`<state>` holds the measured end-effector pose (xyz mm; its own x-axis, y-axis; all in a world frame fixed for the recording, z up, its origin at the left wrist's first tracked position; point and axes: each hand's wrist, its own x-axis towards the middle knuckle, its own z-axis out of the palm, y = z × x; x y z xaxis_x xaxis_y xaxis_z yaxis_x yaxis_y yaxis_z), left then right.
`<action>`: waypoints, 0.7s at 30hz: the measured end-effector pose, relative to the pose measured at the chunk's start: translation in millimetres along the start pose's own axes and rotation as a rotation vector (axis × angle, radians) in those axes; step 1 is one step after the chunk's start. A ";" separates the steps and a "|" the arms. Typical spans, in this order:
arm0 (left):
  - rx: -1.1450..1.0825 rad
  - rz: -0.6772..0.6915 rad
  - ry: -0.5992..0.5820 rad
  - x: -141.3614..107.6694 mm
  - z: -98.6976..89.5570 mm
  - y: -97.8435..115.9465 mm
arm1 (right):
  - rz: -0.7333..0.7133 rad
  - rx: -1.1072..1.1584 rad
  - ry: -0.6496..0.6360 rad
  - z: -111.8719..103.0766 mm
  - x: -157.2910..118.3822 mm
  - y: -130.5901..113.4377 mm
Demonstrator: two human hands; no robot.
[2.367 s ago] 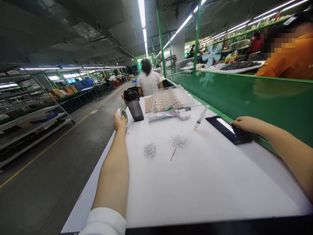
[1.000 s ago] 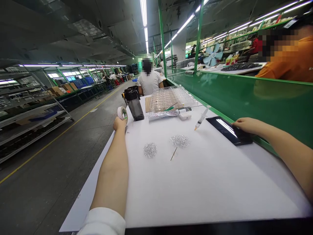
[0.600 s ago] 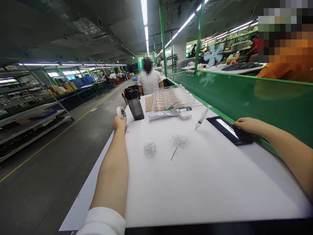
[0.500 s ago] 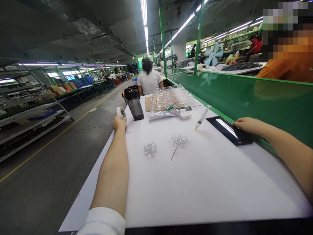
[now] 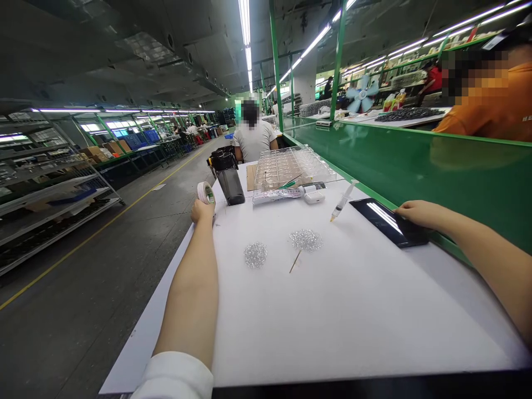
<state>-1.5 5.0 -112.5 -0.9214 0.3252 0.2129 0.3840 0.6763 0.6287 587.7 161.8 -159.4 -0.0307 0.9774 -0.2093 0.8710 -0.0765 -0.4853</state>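
My left hand (image 5: 202,211) is closed at the table's left edge, against a roll of tape (image 5: 205,193) that stands upright. On the right, my right hand (image 5: 415,211) rests at the far corner of a black tablet (image 5: 390,223), its fingers partly hidden. Two small piles of clear bits, a left one (image 5: 255,255) and a right one (image 5: 306,240), lie on the white tabletop (image 5: 266,321). A thin stick (image 5: 295,261) touches the right pile. Between that pile and the tablet lies a syringe (image 5: 343,203) with an orange tip.
A dark bottle (image 5: 230,185), clear plastic trays (image 5: 286,164) and a white case (image 5: 314,197) stand at the table's back. A green conveyor surface (image 5: 415,166) runs along the right. One person (image 5: 254,136) sits ahead; another in orange (image 5: 490,111) is at right.
The person in orange at the right has shifted slightly. My hands and the things on the table look the same.
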 end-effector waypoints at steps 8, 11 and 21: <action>-0.040 0.027 0.041 8.5 5.2 -4.9 | 0.015 -0.001 0.063 14.1 34.7 24.9; 0.005 0.006 -0.012 8.8 6.2 -5.4 | 0.019 -0.033 0.073 15.1 38.6 27.2; -0.015 -0.010 0.017 11.3 9.0 -3.9 | 0.019 -0.017 0.065 15.0 39.2 28.4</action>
<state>-12.9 11.9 -119.2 -0.9262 0.3069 0.2192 0.3738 0.6695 0.6419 603.9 194.9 -194.2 0.0178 0.9865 -0.1626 0.8795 -0.0928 -0.4668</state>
